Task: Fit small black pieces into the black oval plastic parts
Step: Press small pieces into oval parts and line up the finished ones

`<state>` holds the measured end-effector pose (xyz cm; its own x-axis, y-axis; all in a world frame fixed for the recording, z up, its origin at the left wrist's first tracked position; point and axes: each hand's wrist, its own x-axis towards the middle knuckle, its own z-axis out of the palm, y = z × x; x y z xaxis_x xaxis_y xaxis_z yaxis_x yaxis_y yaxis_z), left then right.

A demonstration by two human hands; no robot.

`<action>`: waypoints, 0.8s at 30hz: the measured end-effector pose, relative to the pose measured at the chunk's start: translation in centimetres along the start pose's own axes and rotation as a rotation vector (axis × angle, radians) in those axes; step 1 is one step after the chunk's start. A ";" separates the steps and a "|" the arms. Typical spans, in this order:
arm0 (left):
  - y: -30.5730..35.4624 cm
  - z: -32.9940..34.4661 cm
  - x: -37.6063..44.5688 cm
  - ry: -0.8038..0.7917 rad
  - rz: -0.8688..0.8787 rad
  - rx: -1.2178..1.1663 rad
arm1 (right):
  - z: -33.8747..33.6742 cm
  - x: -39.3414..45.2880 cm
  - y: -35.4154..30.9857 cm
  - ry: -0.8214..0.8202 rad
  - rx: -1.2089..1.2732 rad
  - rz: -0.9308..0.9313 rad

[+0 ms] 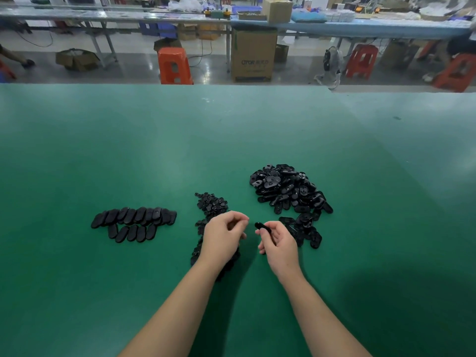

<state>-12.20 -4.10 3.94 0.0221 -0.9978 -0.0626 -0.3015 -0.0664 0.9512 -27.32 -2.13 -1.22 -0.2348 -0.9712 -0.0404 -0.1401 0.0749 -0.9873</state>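
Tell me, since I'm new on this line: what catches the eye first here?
Two hands meet over the green table: the right hand grips a black oval part. Right of them sits a loose heap of oval parts, and far left a neat overlapping row of ovals.

We see a wide green table filling the near part of the view. Beyond its far edge lies a pale grey, glossy floor that mirrors soft overhead light. A long workbench with metal legs runs across the back, joined on the right by a blue-topped bench crowded with boxes and bags. Under and beside them we see orange plastic stools, a tall cardboard box with printed lettering, smaller open cartons and a small fan on the floor.
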 end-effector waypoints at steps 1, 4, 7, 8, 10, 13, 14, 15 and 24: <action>0.1 0.5 -0.1 -0.001 -0.042 -0.048 | 0.0 0.0 0.0 0.005 -0.012 -0.012; 0.2 1.7 -0.5 0.013 -0.168 -0.201 | -0.2 0.1 0.0 0.047 -0.059 -0.060; 0.2 2.3 -0.8 0.051 -0.232 -0.235 | -0.3 0.2 0.0 0.055 -0.019 -0.036; 0.1 2.5 -0.8 0.056 -0.242 -0.235 | -0.4 0.2 0.0 0.054 -0.012 -0.024; 0.1 2.7 -0.8 0.047 -0.252 -0.227 | -0.4 0.2 0.0 0.045 0.001 -0.009; 0.2 3.0 -0.8 0.006 -0.246 -0.205 | -0.4 0.1 0.0 0.021 0.027 -0.005; 0.3 3.0 -0.7 -0.007 -0.240 -0.198 | -0.4 0.1 0.0 0.011 0.023 -0.007; 0.3 3.0 -0.7 -0.021 -0.233 -0.192 | -0.4 0.1 0.0 -0.004 0.016 -0.008; 0.0 2.8 -0.5 0.010 -0.170 -0.110 | -0.1 0.0 0.2 -0.028 -0.021 -0.015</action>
<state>-14.85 -3.58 3.15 0.0737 -0.9721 -0.2228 -0.1866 -0.2329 0.9544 -27.50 -2.08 -1.42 -0.2059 -0.9781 -0.0302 -0.1635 0.0648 -0.9844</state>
